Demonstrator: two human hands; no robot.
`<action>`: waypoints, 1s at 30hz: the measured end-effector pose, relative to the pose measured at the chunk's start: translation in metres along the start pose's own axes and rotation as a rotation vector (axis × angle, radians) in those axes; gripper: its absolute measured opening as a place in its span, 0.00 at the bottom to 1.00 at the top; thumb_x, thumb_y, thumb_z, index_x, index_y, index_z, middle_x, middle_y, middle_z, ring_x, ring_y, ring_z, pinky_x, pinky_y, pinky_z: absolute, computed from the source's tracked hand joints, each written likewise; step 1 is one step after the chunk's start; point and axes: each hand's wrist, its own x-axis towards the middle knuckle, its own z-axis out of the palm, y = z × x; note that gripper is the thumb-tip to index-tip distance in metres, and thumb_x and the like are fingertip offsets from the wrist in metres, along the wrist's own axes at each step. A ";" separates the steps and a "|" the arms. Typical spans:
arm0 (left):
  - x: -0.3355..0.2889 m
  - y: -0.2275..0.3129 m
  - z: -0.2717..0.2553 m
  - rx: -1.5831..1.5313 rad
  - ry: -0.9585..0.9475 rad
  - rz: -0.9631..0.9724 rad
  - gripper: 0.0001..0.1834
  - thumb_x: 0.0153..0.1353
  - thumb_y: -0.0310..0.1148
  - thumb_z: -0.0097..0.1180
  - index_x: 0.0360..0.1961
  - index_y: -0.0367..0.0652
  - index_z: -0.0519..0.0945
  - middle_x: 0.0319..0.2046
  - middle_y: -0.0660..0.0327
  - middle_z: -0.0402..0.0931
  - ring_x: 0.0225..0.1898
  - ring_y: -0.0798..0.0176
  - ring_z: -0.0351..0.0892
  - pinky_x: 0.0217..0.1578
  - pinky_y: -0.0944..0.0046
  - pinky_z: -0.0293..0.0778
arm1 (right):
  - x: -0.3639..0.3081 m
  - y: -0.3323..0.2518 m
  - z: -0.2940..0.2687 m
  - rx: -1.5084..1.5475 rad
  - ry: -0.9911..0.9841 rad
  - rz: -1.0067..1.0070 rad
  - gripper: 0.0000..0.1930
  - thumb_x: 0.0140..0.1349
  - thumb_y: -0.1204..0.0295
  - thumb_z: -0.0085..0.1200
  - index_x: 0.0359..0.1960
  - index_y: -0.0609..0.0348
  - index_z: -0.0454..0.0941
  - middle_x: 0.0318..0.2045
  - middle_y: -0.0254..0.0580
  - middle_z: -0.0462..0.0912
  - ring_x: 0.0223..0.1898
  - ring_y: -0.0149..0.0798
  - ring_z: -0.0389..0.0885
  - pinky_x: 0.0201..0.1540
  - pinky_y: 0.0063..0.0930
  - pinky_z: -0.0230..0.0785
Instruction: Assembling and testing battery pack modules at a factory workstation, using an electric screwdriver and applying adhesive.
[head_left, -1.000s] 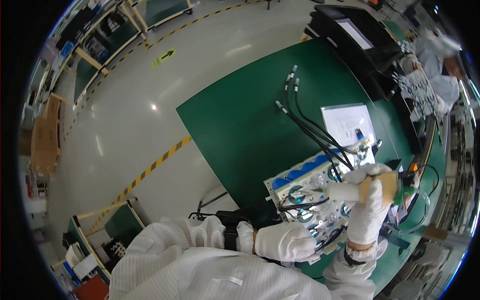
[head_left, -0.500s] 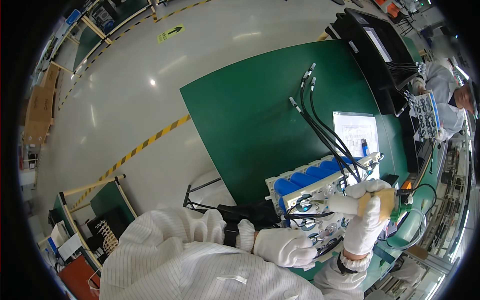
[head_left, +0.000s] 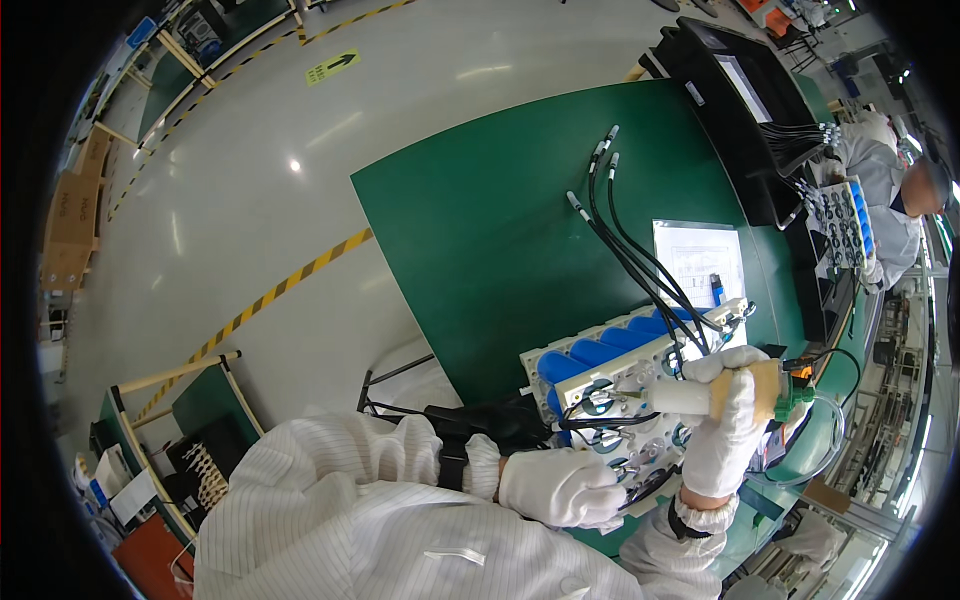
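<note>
Here I am, looking down from the head view. The gloved right hand [head_left: 724, 440] is wrapped firmly round a tan-and-white cylindrical hand tool [head_left: 766, 390] with a green rear end, its pale nose pointing left over a cream-framed block of blue cylinders [head_left: 600, 352]. That block sits on the near right of the table; whether the nose touches it, I can't tell. The gloved left hand [head_left: 565, 488], apart from the right, lies at the block's near-left edge, fingers curled; what's under them is hidden.

For good work here, I'd say keep that nose steady, let the left hand brace the frame, and keep the loose black cables [head_left: 640, 262] clear of the tip. The clear looped hose [head_left: 835, 440] behind the tool wants slack too, I reckon.

Now the surface: a smooth dark green tabletop [head_left: 480, 220], the cable ends fanning out towards its far side. Right of them lies a white printed sheet [head_left: 688, 250], a small blue marker-like object [head_left: 717, 288] on it. Far right, a large black plastic bin [head_left: 722, 135], and beyond it a co-worker in pale clothing [head_left: 868, 150]. Left, glossy grey floor [head_left: 240, 200] with yellow-and-black striped tape [head_left: 285, 295] running across, brown cardboard boxes [head_left: 75, 215] at the far edge.
</note>
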 end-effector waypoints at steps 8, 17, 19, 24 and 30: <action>0.002 0.000 0.004 0.046 0.089 0.048 0.13 0.58 0.33 0.55 0.22 0.42 0.67 0.15 0.58 0.63 0.17 0.53 0.67 0.20 0.56 0.63 | -0.002 0.001 -0.008 -0.011 0.033 0.005 0.21 0.62 0.53 0.52 0.45 0.56 0.69 0.32 0.37 0.75 0.34 0.31 0.74 0.35 0.23 0.67; 0.005 0.004 -0.002 -0.029 0.102 0.017 0.11 0.57 0.30 0.55 0.22 0.44 0.67 0.16 0.59 0.62 0.17 0.55 0.66 0.19 0.58 0.64 | -0.019 0.009 -0.025 0.098 0.074 -0.039 0.17 0.63 0.54 0.51 0.42 0.53 0.69 0.30 0.36 0.75 0.30 0.29 0.73 0.19 0.16 0.58; 0.005 0.003 -0.001 0.027 0.120 0.035 0.10 0.56 0.30 0.56 0.22 0.44 0.67 0.16 0.59 0.62 0.17 0.56 0.66 0.19 0.58 0.63 | -0.021 0.014 -0.022 0.077 0.085 -0.010 0.17 0.63 0.55 0.51 0.42 0.53 0.68 0.30 0.36 0.75 0.29 0.29 0.73 0.19 0.16 0.59; 0.002 -0.001 0.002 0.075 0.142 0.084 0.11 0.55 0.31 0.57 0.23 0.43 0.67 0.16 0.60 0.62 0.17 0.57 0.66 0.18 0.59 0.63 | -0.021 0.009 -0.019 0.021 0.075 0.045 0.16 0.63 0.55 0.51 0.41 0.53 0.68 0.29 0.36 0.75 0.29 0.28 0.74 0.20 0.16 0.59; -0.002 -0.002 0.004 0.060 0.110 0.065 0.10 0.55 0.31 0.56 0.24 0.43 0.67 0.16 0.60 0.61 0.16 0.57 0.66 0.18 0.59 0.63 | -0.020 0.006 -0.018 -0.003 0.082 0.073 0.15 0.64 0.56 0.50 0.41 0.54 0.68 0.29 0.37 0.75 0.28 0.28 0.73 0.22 0.16 0.60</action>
